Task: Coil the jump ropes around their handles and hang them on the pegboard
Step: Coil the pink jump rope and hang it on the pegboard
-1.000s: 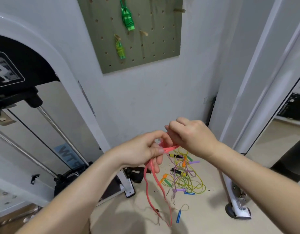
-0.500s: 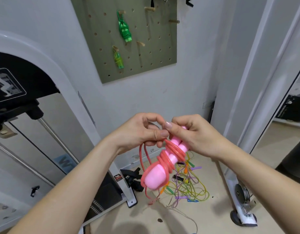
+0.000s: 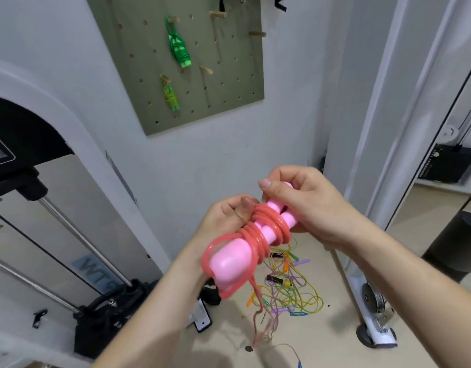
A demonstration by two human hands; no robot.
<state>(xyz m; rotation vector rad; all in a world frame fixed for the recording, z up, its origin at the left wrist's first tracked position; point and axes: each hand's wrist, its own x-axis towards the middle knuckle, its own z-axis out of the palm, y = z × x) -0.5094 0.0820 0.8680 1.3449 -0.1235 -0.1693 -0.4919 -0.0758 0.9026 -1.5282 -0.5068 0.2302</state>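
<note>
— Gripping what?
— Left hand (image 3: 229,217) pinches the pink rope (image 3: 266,229) coils; right hand (image 3: 306,205) clasps the two pink handles (image 3: 229,264), held between both.
— Others?
— Two green bundles (image 3: 180,51) hang on the pegboard (image 3: 229,102); one tangled pile (image 3: 292,285) lies on the floor.

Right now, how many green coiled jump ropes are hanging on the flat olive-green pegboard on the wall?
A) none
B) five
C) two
C: a bright green coiled jump rope hangs high on the olive-green pegboard and a smaller yellow-green coiled jump rope hangs below it, while the left hand and the right hand hold the pink plastic jump rope, not yet hung.
</note>
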